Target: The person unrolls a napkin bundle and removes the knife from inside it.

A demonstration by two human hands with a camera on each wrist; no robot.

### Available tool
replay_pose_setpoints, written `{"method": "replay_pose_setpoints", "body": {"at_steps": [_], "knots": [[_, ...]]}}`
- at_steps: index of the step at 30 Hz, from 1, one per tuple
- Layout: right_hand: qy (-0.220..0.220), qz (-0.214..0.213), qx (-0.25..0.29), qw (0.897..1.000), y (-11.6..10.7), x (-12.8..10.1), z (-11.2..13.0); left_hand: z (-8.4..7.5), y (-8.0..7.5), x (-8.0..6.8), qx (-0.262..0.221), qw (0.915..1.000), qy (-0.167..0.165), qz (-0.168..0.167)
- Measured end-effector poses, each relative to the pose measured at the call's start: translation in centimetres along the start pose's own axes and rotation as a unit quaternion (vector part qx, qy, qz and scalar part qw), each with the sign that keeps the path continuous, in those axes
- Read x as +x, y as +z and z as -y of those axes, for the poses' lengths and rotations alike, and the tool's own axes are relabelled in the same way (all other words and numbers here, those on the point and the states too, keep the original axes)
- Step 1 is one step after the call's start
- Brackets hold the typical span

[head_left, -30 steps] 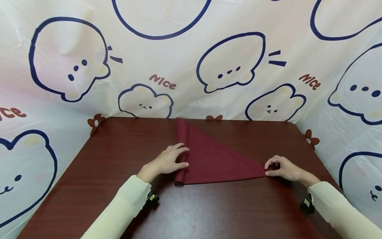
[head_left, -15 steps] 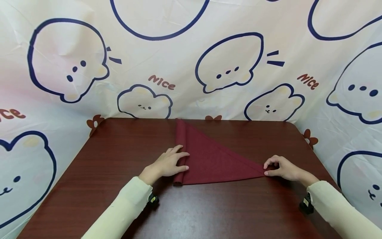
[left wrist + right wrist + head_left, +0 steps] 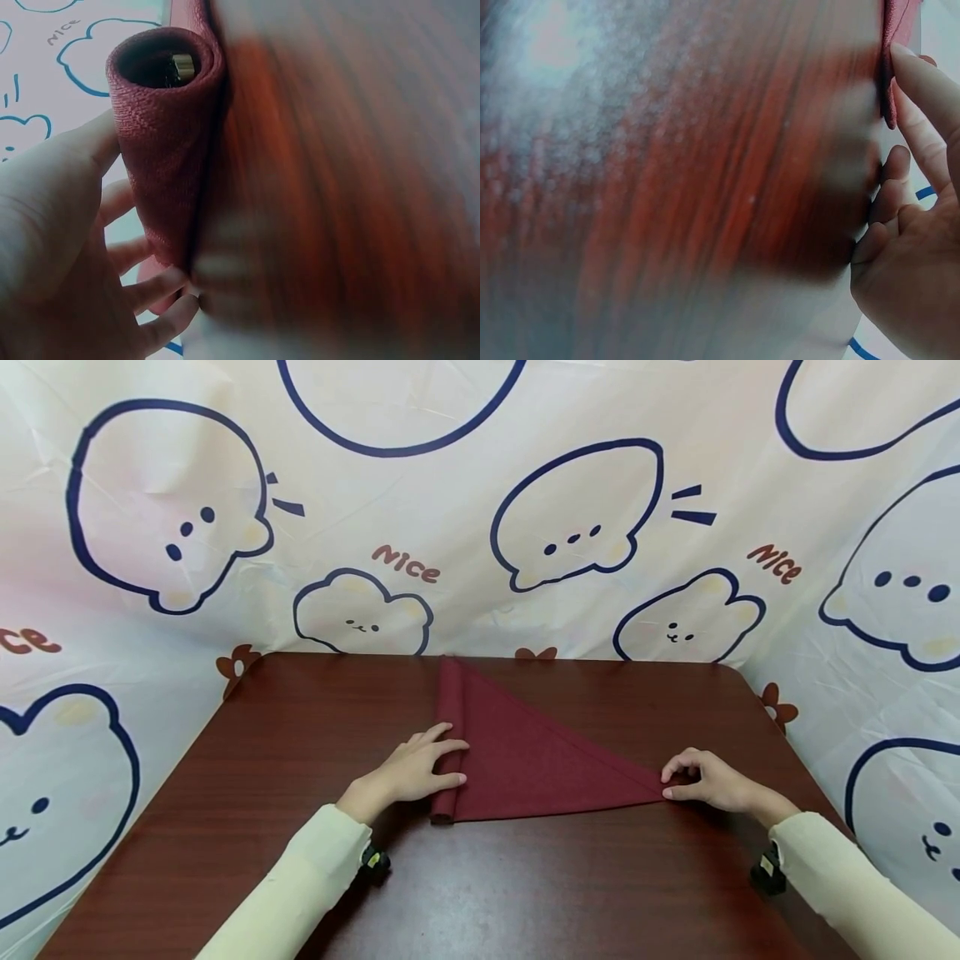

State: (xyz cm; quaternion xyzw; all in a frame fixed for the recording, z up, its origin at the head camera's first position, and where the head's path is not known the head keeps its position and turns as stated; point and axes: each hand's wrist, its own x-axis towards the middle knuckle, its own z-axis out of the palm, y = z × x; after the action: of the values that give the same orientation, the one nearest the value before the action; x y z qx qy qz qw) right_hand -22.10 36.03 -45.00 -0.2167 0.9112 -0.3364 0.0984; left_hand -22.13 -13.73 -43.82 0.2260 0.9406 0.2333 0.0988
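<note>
A dark red cloth [image 3: 536,768] lies on the table, its left side wound into a roll [image 3: 450,693] and the rest a flat triangle tapering to the right. My left hand [image 3: 411,770] rests over the near half of the roll, fingers fairly straight and spread across it. In the left wrist view, the hollow end of the roll [image 3: 161,142] faces the camera, with my thumb and fingers along its side. My right hand [image 3: 716,783] pinches the cloth's right corner between thumb and index finger. The right wrist view shows that corner [image 3: 891,82] at my fingertips.
The brown wooden table [image 3: 525,885] reaches back to a white patterned sheet [image 3: 465,527] that hangs behind and along both sides. A small black device [image 3: 375,864] sits at my left wrist, and another device [image 3: 768,870] at my right wrist.
My left hand first came slightly nearer along the roll, then shifted a little to the left together with it. The right hand stays at the corner, nearly still.
</note>
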Motion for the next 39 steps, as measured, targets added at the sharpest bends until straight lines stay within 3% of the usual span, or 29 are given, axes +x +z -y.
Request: {"method": "replay_pose_setpoints", "body": {"at_steps": [22,39], "knots": [[0.003,0.002,0.002,1.000,-0.2,-0.2,0.4,2.0,-1.0,-1.7,-0.029,0.9994,-0.018,-0.012],[0.007,0.000,0.002,1.000,0.1,-0.2,0.2,3.7,-1.8,-3.0,-0.030,0.9990,0.016,-0.028]]}}
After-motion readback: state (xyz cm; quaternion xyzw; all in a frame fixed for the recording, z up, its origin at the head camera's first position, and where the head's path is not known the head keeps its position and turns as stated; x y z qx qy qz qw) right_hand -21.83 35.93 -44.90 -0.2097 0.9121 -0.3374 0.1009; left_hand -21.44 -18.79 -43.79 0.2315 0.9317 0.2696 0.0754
